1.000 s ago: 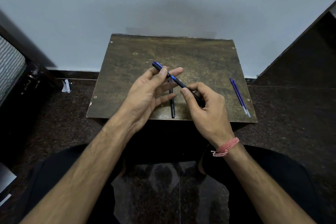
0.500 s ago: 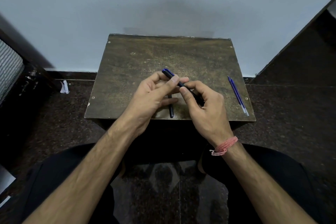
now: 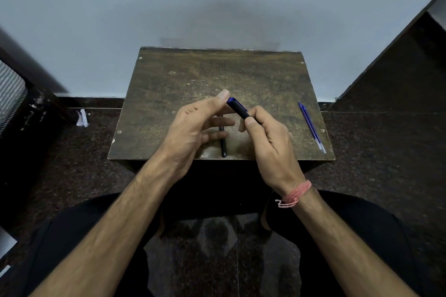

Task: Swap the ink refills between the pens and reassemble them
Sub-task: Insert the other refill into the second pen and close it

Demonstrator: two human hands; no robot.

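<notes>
Above the small wooden table (image 3: 183, 79), both hands hold a black pen with a blue clip (image 3: 237, 108). My right hand (image 3: 270, 142) grips its lower barrel between thumb and fingers. My left hand (image 3: 198, 125) pinches its upper end, thumb tip at the cap. Most of the barrel is hidden inside my right fist. A second black pen part (image 3: 223, 143) lies on the table under my left fingers, pointing at the front edge. A blue refill (image 3: 311, 126) lies alone near the table's right edge.
The table stands against a pale wall. Dark speckled floor surrounds it. A white scrap (image 3: 82, 118) lies on the floor at the left, beside a dark piece of furniture. A dark slanted panel (image 3: 398, 67) rises at the right. My knees are below the table's front edge.
The pen's two parts have been pushed together: less of it shows between my hands. My left hand slid right toward my right hand, its thumb now at the pen's top end.
</notes>
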